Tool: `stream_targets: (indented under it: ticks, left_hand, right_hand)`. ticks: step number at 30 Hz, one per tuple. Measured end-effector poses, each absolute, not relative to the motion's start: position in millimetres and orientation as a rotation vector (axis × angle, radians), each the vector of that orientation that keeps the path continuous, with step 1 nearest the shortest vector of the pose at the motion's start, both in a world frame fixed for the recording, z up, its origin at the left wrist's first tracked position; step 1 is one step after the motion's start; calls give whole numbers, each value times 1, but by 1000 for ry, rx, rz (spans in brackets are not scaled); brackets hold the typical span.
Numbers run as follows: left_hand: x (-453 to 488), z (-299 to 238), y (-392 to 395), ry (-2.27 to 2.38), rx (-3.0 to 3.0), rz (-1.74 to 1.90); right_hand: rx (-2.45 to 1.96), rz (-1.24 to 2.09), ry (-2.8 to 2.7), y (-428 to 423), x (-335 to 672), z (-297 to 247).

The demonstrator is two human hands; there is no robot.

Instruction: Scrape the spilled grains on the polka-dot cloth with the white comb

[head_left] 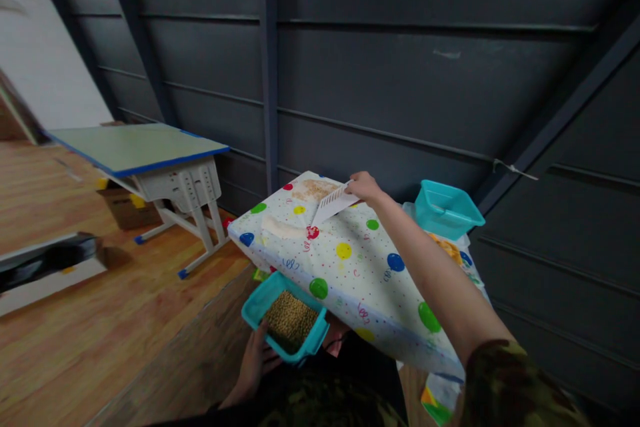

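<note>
My right hand (364,187) reaches over the patterned tablecloth, closed on a white slotted scoop (334,205). The scoop is tilted, with its tip down on the cloth. Just beyond it lies a thin spread of tan grains (313,189). A pale, powdery strip (281,228) lies on the cloth to the left of the scoop's tip. Below the table's front edge, my left hand (257,355) grips the near left side of a turquoise plastic basin (254,302). Inside the basin are many small, round, tan beans or pellets (290,320).
The balloon-print tablecloth (345,287) covers the table before me. At its right end stand another turquoise basin (445,210) and an orange cloth (447,247). A green-topped desk (135,145) is at left, near an open box (55,270) on the floor. A dark panelled wall (380,93) rises behind.
</note>
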State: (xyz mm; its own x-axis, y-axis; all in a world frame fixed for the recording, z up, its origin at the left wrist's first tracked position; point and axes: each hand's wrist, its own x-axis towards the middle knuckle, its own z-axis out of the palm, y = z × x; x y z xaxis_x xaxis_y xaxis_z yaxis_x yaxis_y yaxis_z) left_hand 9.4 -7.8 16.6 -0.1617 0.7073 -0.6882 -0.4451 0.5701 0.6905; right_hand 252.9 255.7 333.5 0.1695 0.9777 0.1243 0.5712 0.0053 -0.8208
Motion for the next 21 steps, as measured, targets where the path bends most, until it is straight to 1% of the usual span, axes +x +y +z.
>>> stream_targets:
  ticks: [8, 15, 21]
  left_hand:
    - [11, 19, -12, 1395, 246, 1062]
    - [11, 16, -10, 1390, 236, 1053]
    - [11, 21, -11, 1396, 233, 1057]
  right_hand:
    - [-1545, 735, -1418, 273, 264, 321]
    - [-1677, 738, -1420, 264, 270, 327]
    - [-1620, 735, -1399, 253, 283, 333]
